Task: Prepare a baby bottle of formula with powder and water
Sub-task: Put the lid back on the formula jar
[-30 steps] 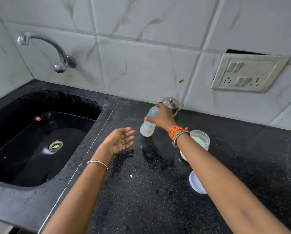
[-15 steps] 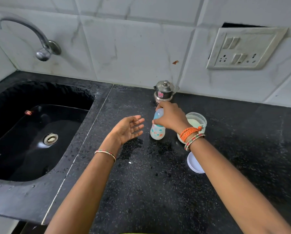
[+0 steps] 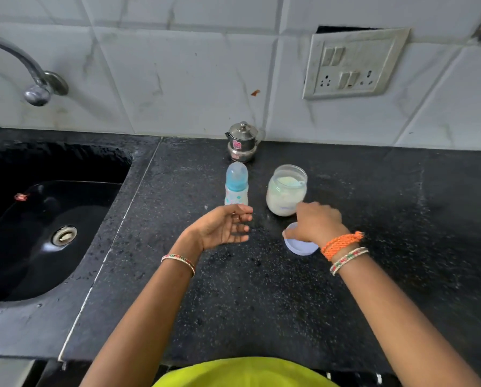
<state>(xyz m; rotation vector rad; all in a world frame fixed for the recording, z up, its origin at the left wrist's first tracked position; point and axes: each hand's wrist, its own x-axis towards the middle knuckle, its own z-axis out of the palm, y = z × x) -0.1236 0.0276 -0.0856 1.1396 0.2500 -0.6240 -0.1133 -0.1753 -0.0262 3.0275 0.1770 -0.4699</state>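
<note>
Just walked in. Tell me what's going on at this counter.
A person is making up a baby bottle at a black counter beside a sink. The capped bottle stands upright on its own, with an open jar of white powder to its right and a small steel pot behind it. The right hand is on the jar's lid, which lies flat on the counter. The left hand hovers open near the bottle, holding nothing.

Open gap between bottle [image 3: 236,183] and jar [image 3: 286,190]
</note>
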